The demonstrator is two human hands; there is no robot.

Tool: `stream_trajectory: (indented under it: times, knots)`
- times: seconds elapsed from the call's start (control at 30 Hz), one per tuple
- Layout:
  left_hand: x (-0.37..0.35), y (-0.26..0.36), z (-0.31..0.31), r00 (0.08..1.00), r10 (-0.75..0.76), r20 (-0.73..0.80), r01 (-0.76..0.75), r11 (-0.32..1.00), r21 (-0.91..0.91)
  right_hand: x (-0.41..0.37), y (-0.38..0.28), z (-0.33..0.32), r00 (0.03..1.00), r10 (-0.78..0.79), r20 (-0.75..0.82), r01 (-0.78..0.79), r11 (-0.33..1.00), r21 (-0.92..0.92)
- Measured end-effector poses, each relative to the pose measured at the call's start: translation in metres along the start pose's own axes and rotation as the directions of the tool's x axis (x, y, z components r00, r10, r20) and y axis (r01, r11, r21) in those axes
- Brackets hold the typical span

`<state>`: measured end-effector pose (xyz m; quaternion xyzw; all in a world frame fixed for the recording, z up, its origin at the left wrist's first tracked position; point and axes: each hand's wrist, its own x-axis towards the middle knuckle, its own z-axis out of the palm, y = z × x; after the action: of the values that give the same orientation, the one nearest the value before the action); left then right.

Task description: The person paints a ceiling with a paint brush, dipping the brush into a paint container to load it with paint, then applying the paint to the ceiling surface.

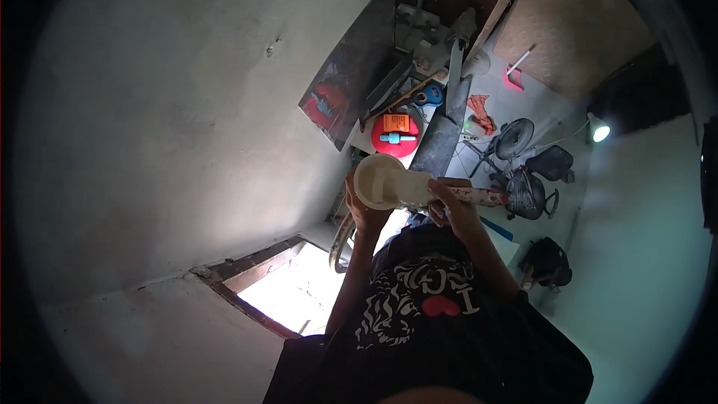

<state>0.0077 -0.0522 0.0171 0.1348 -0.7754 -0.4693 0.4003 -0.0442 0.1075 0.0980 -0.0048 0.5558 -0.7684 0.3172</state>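
Observation:
My left hand (365, 217) is wrapped around the side of a round, pale tub (359, 176) in front of my chest. The tub tilts so that its open mouth and inside face me. My right hand (451, 200) is closed round a wide, whitish tool (413, 188) with a speckled, stained handle sticking out to the right; its exact kind I cannot tell. The tool's pale broad end lies across the tub's mouth, reaching inside the rim.
Beyond the tub, a red round lid (394, 148) carries an orange box (396, 123) and a teal tool (396, 138). A blue tape measure (428, 93) lies behind. Office chairs (526, 193) and a lit lamp (599, 130) stand right. A bare wall (187, 105) rises left, above a bright opening (295, 288).

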Motion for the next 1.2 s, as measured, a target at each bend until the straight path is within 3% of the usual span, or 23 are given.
stream_trajectory:
  times: [0.07,0.13,0.27,0.37,0.47,0.53,0.6,0.77,0.83,0.87,0.93,1.03,1.2]
  knots:
    - [-0.003,0.0,0.001,1.0,-0.027,0.01,0.027,1.0,0.009,-0.001,0.002,-0.001,1.0,-0.024,0.006,0.025,0.998,-0.064]
    - [-0.005,-0.003,0.003,0.999,-0.049,0.02,0.049,0.999,0.014,0.0,0.006,-0.004,1.0,0.004,-0.013,-0.003,0.998,0.059]
    - [-0.011,-0.011,0.003,1.0,-0.013,0.008,0.012,0.999,0.052,-0.002,0.006,-0.006,1.0,0.021,-0.008,-0.021,0.995,0.093]
    - [-0.012,-0.01,0.005,0.999,-0.032,0.013,0.031,0.998,0.056,-0.003,0.009,-0.008,1.0,-0.008,-0.019,0.008,1.0,0.015]
    - [-0.01,-0.006,0.007,0.998,-0.055,0.015,0.055,0.998,0.011,-0.005,0.006,-0.007,0.999,0.003,-0.033,0.001,0.992,0.125]
    - [-0.011,-0.006,0.007,0.998,-0.052,0.017,0.052,0.999,-0.001,-0.007,0.003,-0.005,1.0,-0.001,-0.017,0.0,1.0,-0.022]
    - [-0.013,-0.008,0.006,0.998,-0.037,0.051,0.033,0.996,0.085,-0.007,0.005,-0.008,1.0,-0.006,-0.025,0.006,1.0,0.002]
    - [-0.018,-0.01,0.009,0.999,-0.024,0.032,0.024,1.0,0.004,-0.007,0.007,-0.009,0.999,0.014,-0.047,-0.011,0.999,0.053]
    - [-0.016,-0.008,0.008,0.999,-0.037,0.034,0.037,0.999,0.008,-0.008,0.008,-0.009,0.998,-0.048,-0.049,0.042,0.993,-0.111]
    - [-0.016,-0.006,0.007,0.999,-0.019,0.047,0.017,0.999,0.043,-0.008,0.009,-0.009,0.998,-0.043,-0.049,0.038,0.993,-0.11]
    - [-0.016,-0.004,0.007,0.998,-0.004,0.064,-0.001,0.997,0.075,-0.006,0.01,-0.01,0.999,-0.008,-0.037,0.011,0.996,0.085]
    - [-0.018,-0.007,0.007,0.997,-0.049,0.052,0.049,0.999,0.003,-0.005,0.006,-0.007,0.999,-0.037,-0.003,0.036,0.998,-0.048]
    - [-0.015,-0.009,0.007,0.999,-0.001,0.043,0.0,0.999,0.04,-0.002,0.008,-0.005,1.0,-0.012,-0.015,0.012,1.0,0.028]
